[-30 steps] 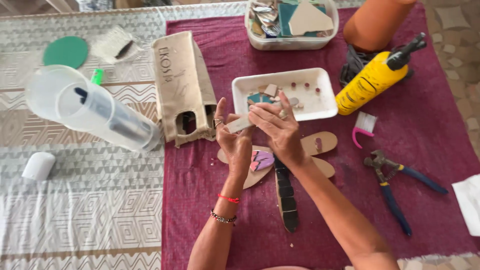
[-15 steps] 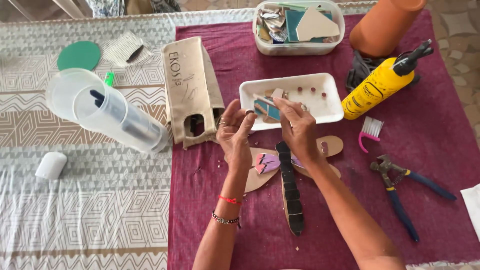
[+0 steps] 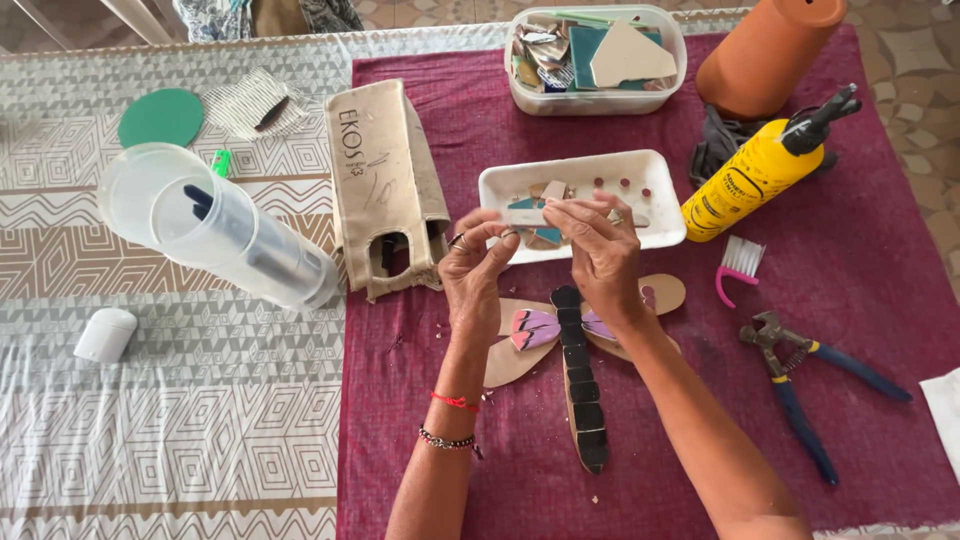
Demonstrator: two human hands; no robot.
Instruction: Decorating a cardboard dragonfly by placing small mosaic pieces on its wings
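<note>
My left hand (image 3: 474, 268) and my right hand (image 3: 598, 250) are raised together over the maroon cloth (image 3: 860, 250), pinching a small pale tile shard (image 3: 524, 216) between their fingertips. Just behind them sits a white foam tray (image 3: 655, 178) with several coloured tile pieces. Below my hands lies a wooden dragonfly cut-out (image 3: 580, 375): its body is covered in black tiles, and pink and purple pieces sit on the wings.
A yellow glue bottle (image 3: 750, 180) leans right of the tray, with a pink brush (image 3: 738, 265) and blue-handled nippers (image 3: 800, 385) below. A clear tub of tile scraps (image 3: 595, 60) and terracotta pot (image 3: 765, 55) stand at the back. A brown bag (image 3: 385, 185) and clear jug (image 3: 215, 230) lie left.
My hands have stayed over the tray's front edge, turning the shard between the fingers. The camera view has shifted, so everything sits a little lower in frame.
</note>
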